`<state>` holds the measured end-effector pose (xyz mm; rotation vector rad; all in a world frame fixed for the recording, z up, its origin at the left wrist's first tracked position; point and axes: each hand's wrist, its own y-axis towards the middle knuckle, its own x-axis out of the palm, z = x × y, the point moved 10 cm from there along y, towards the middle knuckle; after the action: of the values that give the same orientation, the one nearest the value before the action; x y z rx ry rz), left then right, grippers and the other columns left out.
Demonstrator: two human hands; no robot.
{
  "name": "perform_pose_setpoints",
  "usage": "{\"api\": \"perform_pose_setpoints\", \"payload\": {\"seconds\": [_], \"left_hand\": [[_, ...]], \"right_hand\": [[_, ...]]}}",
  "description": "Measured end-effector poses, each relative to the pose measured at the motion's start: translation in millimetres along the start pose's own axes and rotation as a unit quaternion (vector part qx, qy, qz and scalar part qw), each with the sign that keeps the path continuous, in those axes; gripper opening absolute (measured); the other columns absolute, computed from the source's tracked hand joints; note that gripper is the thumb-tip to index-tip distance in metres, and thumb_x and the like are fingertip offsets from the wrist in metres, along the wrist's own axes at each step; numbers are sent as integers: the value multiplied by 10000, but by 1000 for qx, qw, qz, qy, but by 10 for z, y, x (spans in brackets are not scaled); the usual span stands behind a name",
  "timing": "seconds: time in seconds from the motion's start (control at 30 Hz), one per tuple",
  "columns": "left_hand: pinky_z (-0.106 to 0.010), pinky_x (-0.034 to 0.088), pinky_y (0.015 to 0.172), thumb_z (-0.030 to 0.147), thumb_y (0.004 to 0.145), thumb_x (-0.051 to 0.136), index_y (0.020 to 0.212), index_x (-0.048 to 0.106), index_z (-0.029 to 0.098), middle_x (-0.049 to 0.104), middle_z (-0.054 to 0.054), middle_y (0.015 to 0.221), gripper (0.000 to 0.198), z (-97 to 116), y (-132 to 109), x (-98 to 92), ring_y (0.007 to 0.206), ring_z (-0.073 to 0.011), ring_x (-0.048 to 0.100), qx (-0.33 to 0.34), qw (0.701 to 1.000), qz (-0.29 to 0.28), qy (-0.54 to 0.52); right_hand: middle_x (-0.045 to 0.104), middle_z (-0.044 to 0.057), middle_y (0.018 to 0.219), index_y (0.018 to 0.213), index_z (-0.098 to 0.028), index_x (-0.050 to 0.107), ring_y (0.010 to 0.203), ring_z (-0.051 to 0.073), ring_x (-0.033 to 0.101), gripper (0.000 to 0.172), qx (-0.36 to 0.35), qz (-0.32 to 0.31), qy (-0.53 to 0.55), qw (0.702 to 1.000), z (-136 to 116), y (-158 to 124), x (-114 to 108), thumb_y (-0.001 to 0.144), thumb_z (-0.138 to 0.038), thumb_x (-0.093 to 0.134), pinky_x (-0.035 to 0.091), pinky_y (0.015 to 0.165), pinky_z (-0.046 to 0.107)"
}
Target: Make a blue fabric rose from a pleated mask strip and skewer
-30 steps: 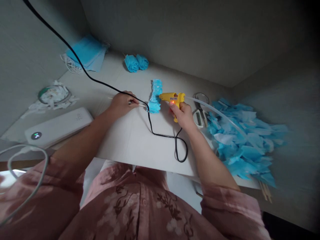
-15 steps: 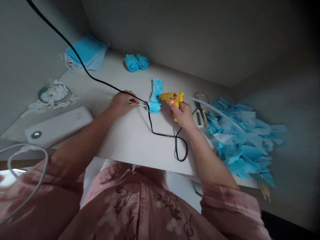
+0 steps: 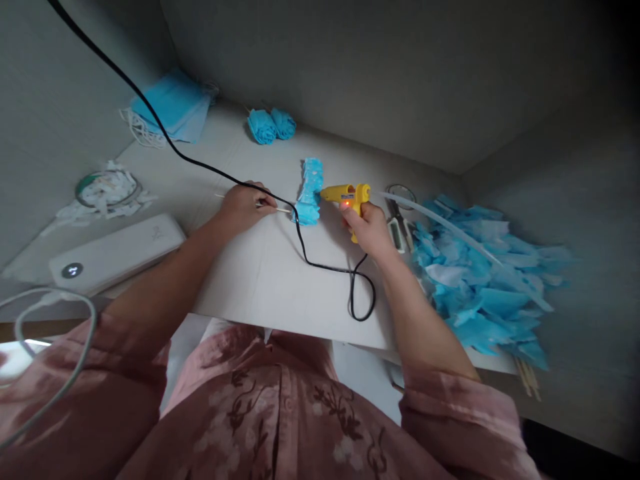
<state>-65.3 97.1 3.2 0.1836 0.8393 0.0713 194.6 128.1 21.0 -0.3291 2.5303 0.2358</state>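
Glue stick (image 3: 464,235) swinging rightward, cord (image 3: 327,267) looping near surface's (image 3: 270,280) front edge, left hand (image 3: 247,208) pinching rod (image 3: 283,211), right hand (image 3: 369,227) gripping glue gun (image 3: 339,193), strip (image 3: 313,181) lying between

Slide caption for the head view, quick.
Right hand aims a yellow glue gun at crinkled blue material; left hand holds a thin stick.

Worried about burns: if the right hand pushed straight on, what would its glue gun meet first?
The glue gun in the right hand would first meet the gathered blue strip; they look nearly touching, though depth is unclear.
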Motion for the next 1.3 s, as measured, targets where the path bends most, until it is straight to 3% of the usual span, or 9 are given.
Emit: {"api": "perform_pose_setpoints", "payload": {"seconds": [0.43,0.67,0.9,1.13,1.3], "left_hand": [[-251,498,866,346,799,686,810,782,229,745,-16,944,152,-57,16,19,914,-188,657,7,1000,1,-5],[-324,523,891,284,808,704,829,812,192,741,-53,937,143,-11,2,8,929,-225,680,-5,1000,-3,6],[-311,522,835,280,806,705,810,803,173,747,-67,916,145,-16,-10,-8,880,-213,680,6,1000,8,-24],[-251,505,836,310,797,692,824,798,213,757,-24,939,146,-62,10,15,888,-183,663,5,1000,1,-8],[-282,504,857,228,810,716,838,810,177,751,-38,935,110,-40,11,10,885,-189,662,-3,1000,-4,-3]], "right_hand": [[577,16,582,661,-236,558,538,157,496,539,2,-7,-25,1000,45,13,36,876,-729,588,349,522,310],[639,37,639,729,-215,632,578,173,541,474,-27,-8,-91,995,-42,14,-75,908,-651,584,335,539,304],[645,32,665,768,-187,677,593,158,560,579,-10,30,-9,999,-37,8,-254,854,-753,596,404,563,297],[573,1,604,705,-209,628,555,133,493,547,-7,58,38,998,23,45,-64,866,-731,595,395,537,279],[538,5,587,691,-217,614,547,143,480,546,-6,36,36,999,25,79,66,893,-721,562,385,533,295]]}}
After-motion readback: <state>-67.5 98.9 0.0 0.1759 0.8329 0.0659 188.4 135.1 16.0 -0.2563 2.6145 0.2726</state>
